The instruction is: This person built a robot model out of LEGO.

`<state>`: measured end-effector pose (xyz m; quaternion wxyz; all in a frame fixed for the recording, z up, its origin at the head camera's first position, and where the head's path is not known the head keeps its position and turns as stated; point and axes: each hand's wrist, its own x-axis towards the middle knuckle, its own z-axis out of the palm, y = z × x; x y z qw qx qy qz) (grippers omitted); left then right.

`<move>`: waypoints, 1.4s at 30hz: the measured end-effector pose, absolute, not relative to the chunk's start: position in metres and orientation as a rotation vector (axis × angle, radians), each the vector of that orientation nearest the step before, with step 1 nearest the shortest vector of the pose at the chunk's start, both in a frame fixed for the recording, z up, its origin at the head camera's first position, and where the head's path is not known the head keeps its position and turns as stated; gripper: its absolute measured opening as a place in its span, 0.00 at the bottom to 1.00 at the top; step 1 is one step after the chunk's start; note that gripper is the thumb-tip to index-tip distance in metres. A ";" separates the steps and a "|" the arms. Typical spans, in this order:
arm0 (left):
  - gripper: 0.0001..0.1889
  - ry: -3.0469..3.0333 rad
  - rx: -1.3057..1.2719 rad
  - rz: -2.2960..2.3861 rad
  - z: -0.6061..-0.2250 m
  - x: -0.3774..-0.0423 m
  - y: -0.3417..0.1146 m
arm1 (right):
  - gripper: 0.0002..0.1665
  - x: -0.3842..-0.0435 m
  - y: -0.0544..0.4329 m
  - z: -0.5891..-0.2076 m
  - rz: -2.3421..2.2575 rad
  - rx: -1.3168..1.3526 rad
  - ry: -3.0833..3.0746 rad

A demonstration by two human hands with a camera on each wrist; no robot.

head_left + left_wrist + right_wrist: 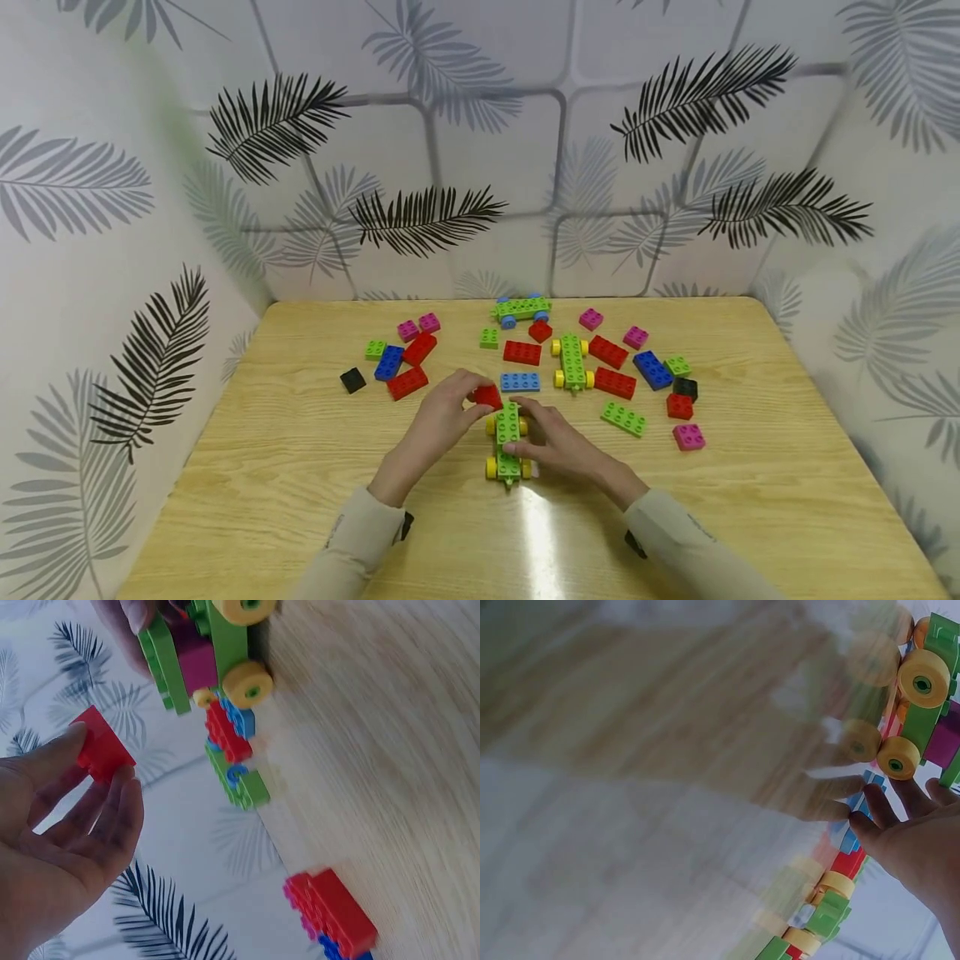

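Note:
My left hand (442, 417) pinches a small red brick (489, 397) between thumb and fingers, beside the far end of a toy car (507, 427). Seen in the left wrist view, the red brick (109, 746) is held up off the table. The car has a green base on yellow wheels (247, 685), with a magenta brick (196, 664) on it and a green studded plate (166, 671) above that. My right hand (561, 442) holds the car from the right, thumb on its top and fingers around the far end.
Behind the car lie a light blue brick (520, 382), a red brick (522, 352), a second yellow-wheeled base (572, 362) and a blue-wheeled one (522, 309). Several loose bricks spread left and right, among them a black brick (352, 381) and a green brick (623, 418). Patterned walls (495, 167) enclose the table.

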<state>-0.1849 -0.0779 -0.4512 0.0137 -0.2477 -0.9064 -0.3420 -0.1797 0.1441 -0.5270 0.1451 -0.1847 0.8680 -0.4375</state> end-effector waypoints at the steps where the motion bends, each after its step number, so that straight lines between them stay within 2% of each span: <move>1: 0.15 -2.828 -0.802 -1.067 -0.452 -0.185 -0.074 | 0.48 -0.180 0.144 -0.527 -1.264 -0.545 2.498; 7: 0.16 -2.867 -0.921 -0.947 -0.460 -0.186 -0.058 | 0.47 -0.180 0.144 -0.526 -1.267 -0.574 2.493; 13: 0.16 -2.882 -0.915 -0.793 -0.469 -0.186 -0.054 | 0.46 -0.180 0.145 -0.525 -1.274 -0.582 2.493; 42: 0.12 -2.887 -0.971 -0.796 -0.474 -0.195 -0.050 | 0.45 -0.178 0.142 -0.526 -1.271 -0.554 2.512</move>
